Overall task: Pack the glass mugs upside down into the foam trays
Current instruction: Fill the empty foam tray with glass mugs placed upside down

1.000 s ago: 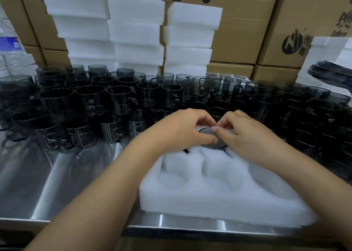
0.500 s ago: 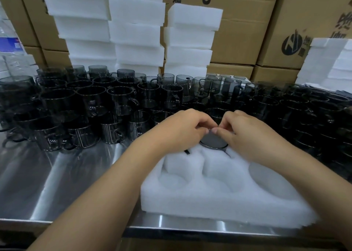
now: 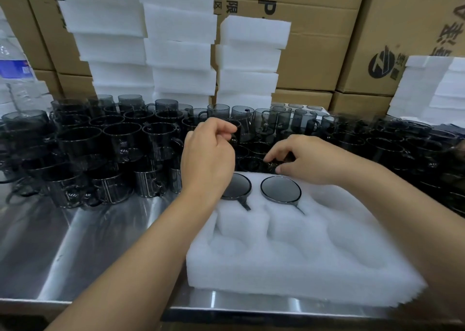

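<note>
We see a white foam tray point(image 3: 302, 268) lying on the near right part of a steel table point(image 3: 88, 242), its near edge close to the table's front lip. Two glass mugs sit upside down in the tray's far row, bases up and handles pointing toward us. The first packed mug point(image 3: 240, 186) is partly hidden by the left wrist, and the second packed mug point(image 3: 280, 188) is just to its right. The nearer pockets of the tray hold nothing.

Our left hand point(image 3: 208, 154) is raised over the far left corner of the tray. Its fingers are curled in tight, with the thumb against the forefinger at the rim of a dark mug point(image 3: 240, 133). We cannot tell whether it actually has the glass.

Our right hand point(image 3: 309, 159) is just beyond the tray's far edge. Its bent fingers and thumb pinch a small dark mug point(image 3: 273, 165) among the crowd.

The loose mugs point(image 3: 120, 139) stand upright, packed close together across the far side of the table from left to right. Behind them rise foam stacks point(image 3: 181, 54) and cardboard boxes point(image 3: 322, 54). A water bottle point(image 3: 15, 69) stands at the far left.
</note>
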The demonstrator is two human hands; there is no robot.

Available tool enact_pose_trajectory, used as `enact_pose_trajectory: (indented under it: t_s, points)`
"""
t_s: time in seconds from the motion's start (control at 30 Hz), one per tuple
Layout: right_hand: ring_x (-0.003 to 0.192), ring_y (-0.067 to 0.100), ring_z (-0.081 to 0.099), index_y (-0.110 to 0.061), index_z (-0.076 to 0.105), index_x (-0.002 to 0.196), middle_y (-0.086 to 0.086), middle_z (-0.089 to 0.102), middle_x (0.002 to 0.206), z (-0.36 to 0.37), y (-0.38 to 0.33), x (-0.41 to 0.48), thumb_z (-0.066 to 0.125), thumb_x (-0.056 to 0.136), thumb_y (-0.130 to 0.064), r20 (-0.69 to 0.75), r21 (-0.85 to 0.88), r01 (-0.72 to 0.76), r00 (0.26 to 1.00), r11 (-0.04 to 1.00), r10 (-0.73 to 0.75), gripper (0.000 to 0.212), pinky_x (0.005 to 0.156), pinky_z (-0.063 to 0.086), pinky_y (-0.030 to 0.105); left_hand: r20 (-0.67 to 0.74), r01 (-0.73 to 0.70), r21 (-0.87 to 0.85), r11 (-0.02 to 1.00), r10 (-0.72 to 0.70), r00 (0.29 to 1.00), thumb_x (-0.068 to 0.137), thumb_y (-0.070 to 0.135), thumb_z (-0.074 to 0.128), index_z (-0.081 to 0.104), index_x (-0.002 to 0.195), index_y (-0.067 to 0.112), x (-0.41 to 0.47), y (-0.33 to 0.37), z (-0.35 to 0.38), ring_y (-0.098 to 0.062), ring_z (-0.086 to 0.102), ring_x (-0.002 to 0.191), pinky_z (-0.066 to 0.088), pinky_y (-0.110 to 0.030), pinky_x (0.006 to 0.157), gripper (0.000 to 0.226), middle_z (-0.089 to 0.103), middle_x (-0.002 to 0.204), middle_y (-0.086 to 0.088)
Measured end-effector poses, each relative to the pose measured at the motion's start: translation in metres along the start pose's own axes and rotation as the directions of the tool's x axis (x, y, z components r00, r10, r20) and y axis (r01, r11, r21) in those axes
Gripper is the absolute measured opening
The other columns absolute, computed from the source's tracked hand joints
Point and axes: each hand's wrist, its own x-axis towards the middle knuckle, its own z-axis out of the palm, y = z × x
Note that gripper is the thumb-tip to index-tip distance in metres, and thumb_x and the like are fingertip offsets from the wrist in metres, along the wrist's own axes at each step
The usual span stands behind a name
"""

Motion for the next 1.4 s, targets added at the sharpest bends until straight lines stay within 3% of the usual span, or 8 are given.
enact_pose_trajectory:
  t_s: [0.43, 0.63, 0.77, 1.0, 1.1, 1.2, 1.3, 1.4]
  points:
    - [0.095, 0.01, 0.05, -0.031, 0.065, 0.091, -0.006, 0.051, 0.104, 0.006, 0.004, 0.016, 0.062, 0.09, -0.017, 0.053, -0.069, 0.179, 0.983, 0.981, -0.175, 0.014, 0.088, 0.041, 0.026, 0.02, -0.01, 0.023, 1.0, 0.01, 1.0, 0.087, -0.005, 0.035, 0.053, 0.076, 0.039, 0.0, -0.001, 0.0, -0.019, 0.053, 0.105, 0.044, -0.034, 0.089, 0.048, 0.054, 0.085, 0.021]
    - [0.082, 0.003, 0.048, -0.034, 0.054, 0.085, -0.004, 0.051, 0.103, 0.0, 0.007, 0.011, 0.056, 0.093, -0.011, -0.049, -0.067, 0.23, 0.971, 0.971, -0.234, 0.024, 0.078, 0.037, 0.023, 0.031, -0.01, 0.015, 1.0, 0.009, 0.999, 0.086, -0.005, 0.036, 0.054, 0.076, 0.038, 0.001, -0.002, 0.0, -0.019, 0.053, 0.107, 0.044, -0.035, 0.092, 0.048, 0.055, 0.086, 0.021]
    - [0.066, -0.002, 0.054, -0.039, 0.054, 0.079, -0.018, 0.061, 0.077, -0.012, 0.013, 0.005, 0.056, 0.093, -0.015, -0.083, 0.023, 0.182, 0.98, 0.983, -0.18, 0.028, 0.056, 0.037, 0.009, 0.049, -0.019, -0.012, 1.0, 0.02, 0.999, 0.087, -0.005, 0.035, 0.055, 0.076, 0.037, 0.001, -0.002, 0.0, -0.024, 0.055, 0.103, 0.045, -0.037, 0.088, 0.047, 0.055, 0.087, 0.019]
    - [0.092, 0.017, 0.064, -0.032, 0.05, 0.082, -0.012, 0.071, 0.089, -0.02, 0.017, -0.004, 0.06, 0.09, -0.025, -0.126, 0.095, 0.16, 0.981, 0.983, -0.148, 0.015, 0.085, 0.05, 0.034, 0.094, -0.018, -0.056, 0.998, 0.023, 0.995, 0.087, -0.003, 0.04, 0.058, 0.079, 0.034, 0.001, -0.002, 0.002, -0.023, 0.058, 0.096, 0.046, -0.034, 0.083, 0.042, 0.059, 0.09, 0.018]
    - [0.086, 0.007, 0.064, -0.032, 0.05, 0.084, -0.012, 0.069, 0.089, -0.023, 0.015, -0.008, 0.06, 0.09, -0.027, -0.298, 0.144, 0.178, 0.946, 0.974, -0.129, 0.013, 0.076, 0.048, 0.024, 0.12, -0.024, -0.14, 0.99, 0.041, 0.992, 0.091, 0.009, 0.05, 0.059, 0.09, 0.034, 0.001, -0.003, 0.003, -0.005, 0.06, 0.093, 0.05, -0.031, 0.091, 0.027, 0.063, 0.097, 0.016]
    - [0.073, -0.003, 0.058, -0.03, 0.054, 0.087, -0.015, 0.066, 0.081, -0.018, 0.007, -0.014, 0.065, 0.087, -0.025, -0.457, 0.205, 0.26, 0.878, 0.943, -0.143, 0.012, 0.059, 0.04, 0.005, 0.183, 0.005, -0.256, 0.967, 0.043, 0.982, 0.085, 0.041, 0.055, 0.057, 0.1, 0.036, 0.002, -0.004, 0.006, -0.005, 0.066, 0.091, 0.054, -0.037, 0.089, 0.016, 0.066, 0.096, 0.015]
    - [0.075, 0.0, 0.059, -0.022, 0.058, 0.088, -0.014, 0.062, 0.079, -0.004, -0.002, -0.019, 0.068, 0.085, -0.017, -0.543, 0.205, 0.339, 0.82, 0.918, -0.181, 0.012, 0.067, 0.045, 0.01, 0.265, 0.025, -0.316, 0.949, 0.062, 0.962, 0.07, 0.064, 0.055, 0.053, 0.11, 0.037, 0.002, -0.006, 0.008, -0.004, 0.07, 0.083, 0.057, -0.028, 0.073, 0.048, 0.071, 0.084, 0.015]
    - [0.079, 0.007, 0.061, -0.021, 0.062, 0.092, -0.005, 0.064, 0.085, 0.013, -0.003, -0.021, 0.07, 0.083, -0.014, -0.607, 0.135, 0.379, 0.762, 0.916, -0.226, 0.014, 0.078, 0.05, 0.025, 0.308, 0.018, -0.318, 0.948, 0.085, 0.947, 0.064, 0.067, 0.058, 0.051, 0.109, 0.041, 0.002, -0.008, 0.009, -0.004, 0.069, 0.082, 0.058, -0.026, 0.068, 0.052, 0.072, 0.087, 0.008]
